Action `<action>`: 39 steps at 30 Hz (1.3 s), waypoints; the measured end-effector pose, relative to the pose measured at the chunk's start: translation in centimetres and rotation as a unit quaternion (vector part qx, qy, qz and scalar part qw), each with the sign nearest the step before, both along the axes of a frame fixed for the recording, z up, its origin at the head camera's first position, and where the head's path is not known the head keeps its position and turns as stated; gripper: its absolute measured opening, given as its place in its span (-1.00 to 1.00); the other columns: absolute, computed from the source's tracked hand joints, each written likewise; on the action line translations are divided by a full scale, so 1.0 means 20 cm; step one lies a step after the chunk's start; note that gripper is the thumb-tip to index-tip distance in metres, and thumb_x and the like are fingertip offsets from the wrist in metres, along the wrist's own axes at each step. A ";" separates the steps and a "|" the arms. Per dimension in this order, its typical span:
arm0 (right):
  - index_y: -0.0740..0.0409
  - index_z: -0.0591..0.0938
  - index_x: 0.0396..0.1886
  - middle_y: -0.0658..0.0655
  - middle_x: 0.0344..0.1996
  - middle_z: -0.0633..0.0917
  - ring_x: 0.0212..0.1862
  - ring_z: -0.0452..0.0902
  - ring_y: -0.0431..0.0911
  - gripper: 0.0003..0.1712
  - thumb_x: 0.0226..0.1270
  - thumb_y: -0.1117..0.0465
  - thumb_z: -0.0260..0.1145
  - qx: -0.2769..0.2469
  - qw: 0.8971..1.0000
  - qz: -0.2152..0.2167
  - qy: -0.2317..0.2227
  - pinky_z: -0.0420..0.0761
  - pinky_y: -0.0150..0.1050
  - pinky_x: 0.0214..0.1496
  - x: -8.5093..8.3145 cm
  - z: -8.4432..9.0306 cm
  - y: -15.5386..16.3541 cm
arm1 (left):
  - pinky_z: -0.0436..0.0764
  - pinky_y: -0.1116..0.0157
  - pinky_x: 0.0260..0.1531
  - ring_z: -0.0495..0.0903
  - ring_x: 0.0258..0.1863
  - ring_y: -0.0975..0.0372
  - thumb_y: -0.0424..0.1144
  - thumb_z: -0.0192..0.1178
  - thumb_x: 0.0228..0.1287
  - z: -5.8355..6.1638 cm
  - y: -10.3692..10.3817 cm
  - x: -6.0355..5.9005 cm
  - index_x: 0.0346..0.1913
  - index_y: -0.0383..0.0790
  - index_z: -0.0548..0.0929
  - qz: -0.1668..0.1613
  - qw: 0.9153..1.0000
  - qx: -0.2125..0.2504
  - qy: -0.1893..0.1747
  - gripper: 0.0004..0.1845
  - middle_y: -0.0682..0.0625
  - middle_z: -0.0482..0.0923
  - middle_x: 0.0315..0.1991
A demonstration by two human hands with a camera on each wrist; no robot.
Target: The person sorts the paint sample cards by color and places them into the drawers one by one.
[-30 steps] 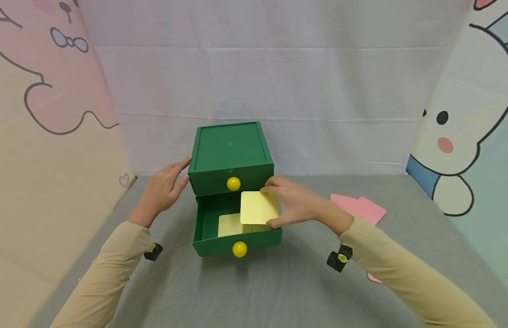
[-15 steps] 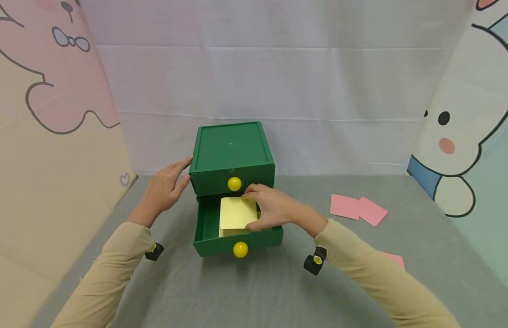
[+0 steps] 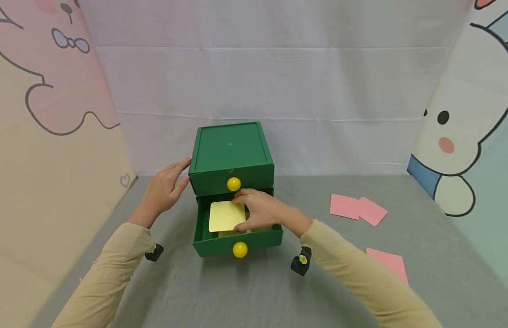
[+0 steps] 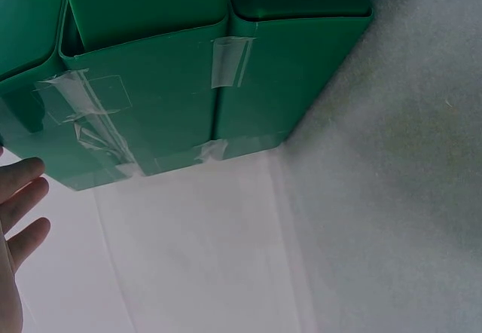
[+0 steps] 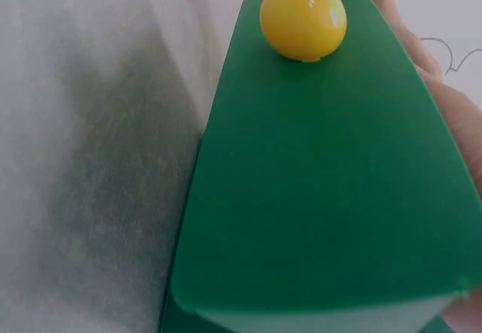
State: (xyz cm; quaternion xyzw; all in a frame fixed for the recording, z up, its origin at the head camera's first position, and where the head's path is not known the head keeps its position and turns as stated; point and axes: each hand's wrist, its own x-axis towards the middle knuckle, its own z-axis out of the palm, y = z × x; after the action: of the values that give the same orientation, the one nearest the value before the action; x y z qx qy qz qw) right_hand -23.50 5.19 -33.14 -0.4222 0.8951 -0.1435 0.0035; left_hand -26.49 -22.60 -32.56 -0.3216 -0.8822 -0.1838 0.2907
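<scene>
No text, label, brand, number or sign can be read in any view.

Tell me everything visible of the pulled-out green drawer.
The pulled-out green drawer is a smooth, plastic-looking, open-topped box with a round, glossy yellow knob centred on its front. It juts from the middle tier of the green plastic-looking cabinet. Inside, a pale yellow flat piece partly shows. The right hand holds a square pale yellow card over it; whether that hand touches the drawer is unclear.
</scene>
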 end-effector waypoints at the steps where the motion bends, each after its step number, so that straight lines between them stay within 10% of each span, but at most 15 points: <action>1: 0.19 0.52 0.10 0.09 0.06 0.50 0.06 0.40 -0.11 -0.28 -0.01 -0.14 0.35 -0.001 1.000 0.001 -0.002 0.46 -0.30 0.07 0.00 0.00 -0.01 | 0.39 -0.06 0.03 0.42 0.08 -0.10 -0.04 -0.20 0.43 0.00 0.00 0.00 0.27 -0.40 0.30 0.000 1.000 0.001 -0.001 -0.45 -0.29 0.42 0.13; 25: 0.24 0.49 0.11 0.11 0.10 0.49 0.14 0.38 -0.07 -0.39 0.14 -0.03 0.30 -0.065 0.997 0.013 -0.045 0.40 -0.19 0.16 0.05 0.06 0.04 | 0.39 -0.06 0.04 0.42 0.09 -0.10 -0.03 -0.19 0.42 0.00 0.00 0.00 0.26 -0.42 0.31 -0.003 1.000 0.002 -0.002 -0.44 -0.29 0.42 0.13; 39: 0.18 0.56 -0.08 0.02 -0.15 0.61 -0.15 0.51 -0.14 -0.61 0.10 0.13 0.36 -0.215 0.974 -0.027 0.065 0.56 -0.30 -0.13 0.34 0.08 0.18 | 0.39 -0.07 0.03 0.41 0.09 -0.11 -0.01 -0.22 0.43 0.00 0.00 -0.01 0.27 -0.39 0.30 -0.004 1.000 -0.001 -0.002 -0.43 -0.29 0.42 0.13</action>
State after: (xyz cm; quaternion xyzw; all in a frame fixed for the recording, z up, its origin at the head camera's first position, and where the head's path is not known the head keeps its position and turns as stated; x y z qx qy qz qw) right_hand -16.61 8.83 -31.46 -0.3970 0.8528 -0.3046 -0.1496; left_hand -26.64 -22.70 -32.56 -0.3253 -0.8817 -0.1846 0.2878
